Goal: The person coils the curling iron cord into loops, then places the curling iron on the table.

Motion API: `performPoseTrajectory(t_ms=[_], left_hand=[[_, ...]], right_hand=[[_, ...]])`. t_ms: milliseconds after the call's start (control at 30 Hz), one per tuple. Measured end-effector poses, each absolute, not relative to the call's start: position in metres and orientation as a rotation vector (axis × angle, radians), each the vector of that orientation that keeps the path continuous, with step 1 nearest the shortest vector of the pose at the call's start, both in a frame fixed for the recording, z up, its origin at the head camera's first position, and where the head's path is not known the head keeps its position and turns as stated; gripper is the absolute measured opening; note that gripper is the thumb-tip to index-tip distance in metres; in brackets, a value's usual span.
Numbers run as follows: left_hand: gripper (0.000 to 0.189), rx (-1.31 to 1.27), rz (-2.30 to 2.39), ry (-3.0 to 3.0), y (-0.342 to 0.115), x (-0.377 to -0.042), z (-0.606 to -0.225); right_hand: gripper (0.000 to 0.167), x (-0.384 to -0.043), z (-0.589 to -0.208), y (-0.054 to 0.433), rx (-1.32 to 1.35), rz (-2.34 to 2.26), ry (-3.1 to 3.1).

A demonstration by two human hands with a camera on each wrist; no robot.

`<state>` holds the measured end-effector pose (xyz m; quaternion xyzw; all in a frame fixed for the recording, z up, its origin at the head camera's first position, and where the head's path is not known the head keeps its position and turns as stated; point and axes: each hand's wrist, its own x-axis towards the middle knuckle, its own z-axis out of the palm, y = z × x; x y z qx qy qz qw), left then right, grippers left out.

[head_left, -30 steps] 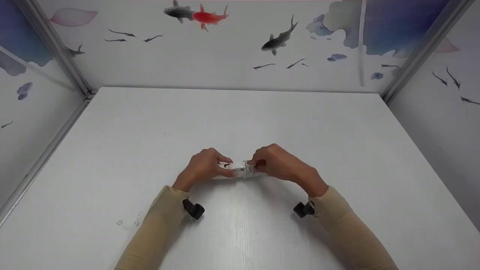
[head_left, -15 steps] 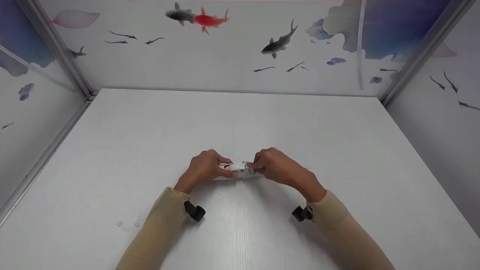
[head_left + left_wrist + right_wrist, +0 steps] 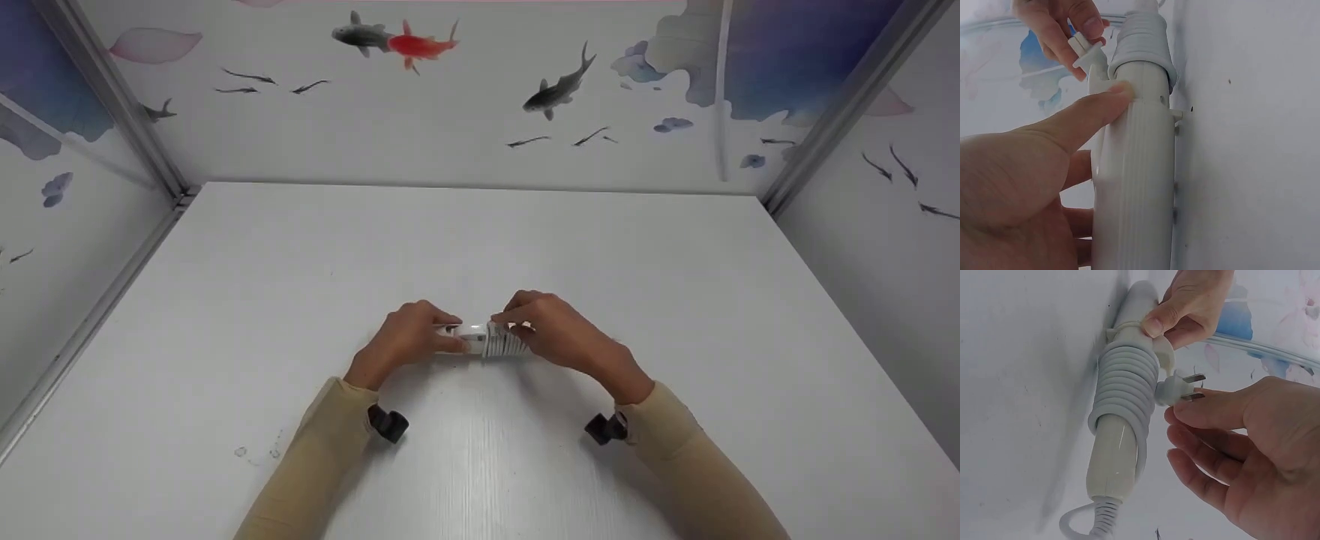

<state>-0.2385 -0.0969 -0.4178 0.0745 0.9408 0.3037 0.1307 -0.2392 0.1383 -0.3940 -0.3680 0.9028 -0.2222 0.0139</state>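
Observation:
A white wand-shaped electric appliance, like a hair styling iron, lies across the table in front of me. Its grey-white cord is wound in several close turns round the handle. My left hand grips the smooth body, thumb along the top in the left wrist view and fingers partly hidden behind it. At the wound end is my right hand, with thumb and index finger pinching the two-pronged plug beside the coils. Its other fingers are loosely bent, away from the cord.
The white table is bounded by a back wall printed with fish and by side panels. Small black cameras are strapped at both wrists. A loop of cord hangs at the handle's end.
The right hand's fingers have shifted and lifted slightly, so more of the wound cord shows. The left hand keeps its hold with little movement.

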Motion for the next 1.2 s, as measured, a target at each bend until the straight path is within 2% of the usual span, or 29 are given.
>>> performPoseTrajectory(t_ms=[167, 433, 800, 1200], left_hand=[[0.047, 0.233, 0.906, 2.77, -0.093, -0.238, -0.421], [0.05, 0.254, 0.874, 2.876, -0.088, -0.241, -0.427], [0.052, 0.273, 0.904, 2.858, -0.09, -0.241, -0.424], [0.05, 0.279, 0.865, 2.894, -0.091, -0.243, -0.425]], right_hand=[[0.033, -0.24, -0.393, 0.138, -1.098, -0.722, 2.801], [0.043, -0.241, -0.396, 0.138, -1.023, -0.706, 2.805], [0.046, -0.249, -0.399, 0.143, -0.94, -0.812, 2.741], [0.068, -0.266, -0.416, 0.148, -0.702, -0.907, 2.561]])
